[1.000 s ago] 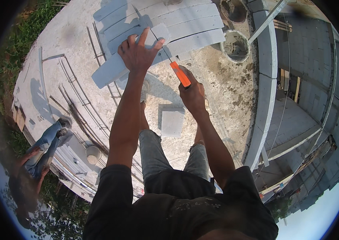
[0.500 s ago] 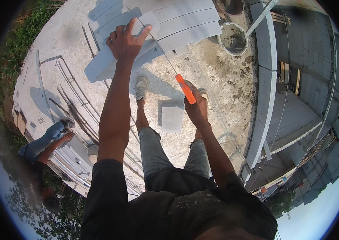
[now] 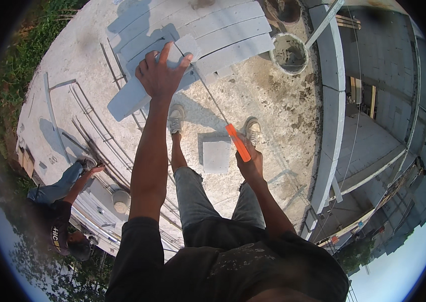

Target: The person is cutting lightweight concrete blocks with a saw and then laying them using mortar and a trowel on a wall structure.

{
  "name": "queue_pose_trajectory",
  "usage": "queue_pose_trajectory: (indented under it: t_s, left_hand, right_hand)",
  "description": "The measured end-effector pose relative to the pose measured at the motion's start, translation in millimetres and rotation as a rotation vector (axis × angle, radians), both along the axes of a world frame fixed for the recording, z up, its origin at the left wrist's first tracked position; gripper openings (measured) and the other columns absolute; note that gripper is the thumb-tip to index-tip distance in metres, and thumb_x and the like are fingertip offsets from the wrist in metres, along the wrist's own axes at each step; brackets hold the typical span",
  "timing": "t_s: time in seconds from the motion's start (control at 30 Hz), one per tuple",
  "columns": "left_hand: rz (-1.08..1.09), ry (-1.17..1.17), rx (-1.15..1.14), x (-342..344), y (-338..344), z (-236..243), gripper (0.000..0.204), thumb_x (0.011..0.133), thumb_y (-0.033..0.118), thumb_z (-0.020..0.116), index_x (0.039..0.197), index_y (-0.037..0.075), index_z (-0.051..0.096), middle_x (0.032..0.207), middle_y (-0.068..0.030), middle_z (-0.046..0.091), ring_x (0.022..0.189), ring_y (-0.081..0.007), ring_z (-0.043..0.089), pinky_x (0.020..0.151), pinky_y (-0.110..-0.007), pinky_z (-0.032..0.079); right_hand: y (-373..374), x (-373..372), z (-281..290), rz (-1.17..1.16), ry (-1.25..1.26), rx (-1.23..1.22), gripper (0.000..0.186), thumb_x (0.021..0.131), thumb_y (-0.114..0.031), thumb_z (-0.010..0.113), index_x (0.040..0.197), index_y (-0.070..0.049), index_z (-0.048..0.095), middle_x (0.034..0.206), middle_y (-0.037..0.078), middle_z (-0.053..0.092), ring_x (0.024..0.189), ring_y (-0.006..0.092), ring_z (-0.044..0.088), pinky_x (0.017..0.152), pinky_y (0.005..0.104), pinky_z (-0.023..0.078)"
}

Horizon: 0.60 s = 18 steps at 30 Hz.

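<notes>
My left hand grips a small grey block from above, fingers spread and bent over it, with a long grey block beneath. A saw's thin blade crosses the blocks beside my left thumb and runs down toward my body. My right hand is closed around its orange handle, low and to the right, near my right foot. Long grey blocks lie side by side above my hands. A square grey block sits on the concrete between my legs.
Two buckets of grey mortar stand upper right, beside a block parapet dropping to unfinished walls. Metal rods and a small pail lie left. A bent-over co-worker in jeans reaches toward the rods near the slab's leafy edge.
My right hand has drawn the saw down and right, toward my body, exposing more blade. My left hand has shifted slightly left with the block. The co-worker's arm now reaches up toward the rods.
</notes>
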<state>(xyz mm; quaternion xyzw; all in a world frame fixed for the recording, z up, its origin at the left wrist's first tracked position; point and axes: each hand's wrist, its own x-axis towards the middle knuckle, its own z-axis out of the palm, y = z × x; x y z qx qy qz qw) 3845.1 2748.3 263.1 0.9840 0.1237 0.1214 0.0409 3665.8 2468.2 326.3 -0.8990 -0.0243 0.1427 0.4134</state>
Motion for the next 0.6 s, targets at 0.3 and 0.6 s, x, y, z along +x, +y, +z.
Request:
queue_pose_trajectory:
  t_s: [0.3, 0.6]
  left_hand:
    - [0.011, -0.037, 0.028, -6, -11, -1, 0.064, 0.072, 0.075, 0.065, 0.119, 0.031, 0.068, 0.107, -0.0060, 0.059, 0.098, -0.0278, 0.055, 0.094, -0.048, 0.036]
    - [-0.034, -0.110, 0.128, -10, -16, -3, 0.060, 0.073, 0.072, 0.067, 0.116, 0.031, 0.069, 0.101, -0.0040, 0.058, 0.091, -0.0263, 0.056, 0.087, -0.045, 0.040]
  right_hand:
    - [29, 51, -18, -0.087, 0.323, 0.055, 0.055, 0.086, -0.003, 0.057, 0.137, -0.022, 0.051, 0.095, 0.019, 0.068, 0.081, 0.0380, 0.067, 0.072, 0.0459, 0.052]
    - [-20, -21, 18, -0.063, 0.168, -0.105, 0.061, 0.085, -0.002, 0.061, 0.140, -0.026, 0.050, 0.114, 0.010, 0.069, 0.092, 0.0316, 0.070, 0.078, 0.0419, 0.056]
